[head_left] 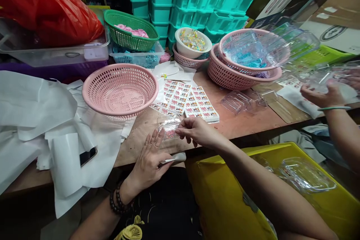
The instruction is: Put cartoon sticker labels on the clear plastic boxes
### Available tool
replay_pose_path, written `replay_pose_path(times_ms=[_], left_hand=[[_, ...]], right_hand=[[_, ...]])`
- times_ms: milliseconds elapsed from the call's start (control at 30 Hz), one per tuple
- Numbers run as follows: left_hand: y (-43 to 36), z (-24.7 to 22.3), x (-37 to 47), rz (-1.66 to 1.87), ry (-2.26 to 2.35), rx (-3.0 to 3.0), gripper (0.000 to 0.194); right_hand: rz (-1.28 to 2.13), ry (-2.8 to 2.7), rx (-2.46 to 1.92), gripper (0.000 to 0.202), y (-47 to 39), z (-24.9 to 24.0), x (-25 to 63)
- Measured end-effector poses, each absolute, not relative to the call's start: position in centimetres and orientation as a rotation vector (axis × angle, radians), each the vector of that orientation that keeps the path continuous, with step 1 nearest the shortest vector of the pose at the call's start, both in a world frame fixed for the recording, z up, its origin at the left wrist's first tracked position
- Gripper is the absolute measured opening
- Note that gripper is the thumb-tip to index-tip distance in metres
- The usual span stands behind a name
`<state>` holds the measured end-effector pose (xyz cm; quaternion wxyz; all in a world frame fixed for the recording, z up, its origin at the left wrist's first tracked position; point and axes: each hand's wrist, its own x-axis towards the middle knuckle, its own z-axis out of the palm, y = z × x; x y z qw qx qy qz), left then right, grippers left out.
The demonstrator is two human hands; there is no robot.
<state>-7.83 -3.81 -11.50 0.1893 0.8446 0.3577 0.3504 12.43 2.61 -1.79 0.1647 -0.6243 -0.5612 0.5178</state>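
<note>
A small clear plastic case (169, 123) lies on the wooden table, with pink print showing on or under it. My left hand (153, 155) touches its near left side with the fingertips and has a folded white sheet (173, 158) between thumb and palm. At the case's right edge is my right hand (194, 131), its thumb and index finger pinched together; whatever they hold is too small to name. Just beyond lie sheets of printed stickers (201, 105), partly stacked.
An empty pink basket (120, 90) stands left of the stickers, near crumpled white paper (67, 157). Pink baskets of clear parts (244, 77) stand at the right. Another person's hands (323, 95) hold clear plastic there. A yellow bin (225, 195) sits below the table edge.
</note>
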Motion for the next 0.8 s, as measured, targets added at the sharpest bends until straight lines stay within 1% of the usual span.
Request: replay_pose_path(times_ms=[100, 167, 300, 367, 433, 500, 533, 633, 733, 800], left_hand=[[-3.8, -11.5, -7.6, 0.925, 0.992, 2.454, 0.012], [-3.7, -11.4, -7.6, 0.871, 0.999, 2.479, 0.015], [-3.6, -10.9, -7.7, 0.808, 1.05, 2.497, 0.026], [-3.6, -10.8, -7.7, 0.801, 1.047, 2.483, 0.033], [-3.6, -10.7, -7.7, 0.804, 1.028, 2.451, 0.037], [-3.6, -10.8, -7.6, 0.816, 1.002, 2.415, 0.03], [-3.6, -10.9, -7.6, 0.823, 0.987, 2.4, 0.024], [-3.5, -11.2, -7.7, 0.847, 0.945, 2.361, 0.012], [-3.4, -11.3, -7.8, 0.867, 0.927, 2.313, 0.011], [-3.4, -11.2, -8.0, 0.875, 0.921, 2.282, 0.011]], right_hand=[[1.426, -1.649, -1.821, 0.038, 2.6, -2.0, 12.2], [1.316, -1.733, -1.865, 0.032, 2.4, -2.1, 11.9], [0.773, -2.078, -2.002, 0.024, 1.6, -2.0, 11.2], [0.541, -2.153, -2.1, 0.028, 1.1, -1.9, 11.5], [0.417, -2.063, -2.226, 0.045, 0.8, -2.2, 12.3], [0.469, -1.872, -2.267, 0.059, 0.8, -3.1, 13.4], [0.566, -1.784, -2.226, 0.062, 0.8, -3.7, 13.9], [0.886, -1.627, -1.946, 0.057, 1.0, -6.0, 14.0], [1.094, -1.456, -1.695, 0.05, 1.1, -7.9, 12.3], [1.204, -1.268, -1.54, 0.049, 1.2, -8.7, 10.8]])
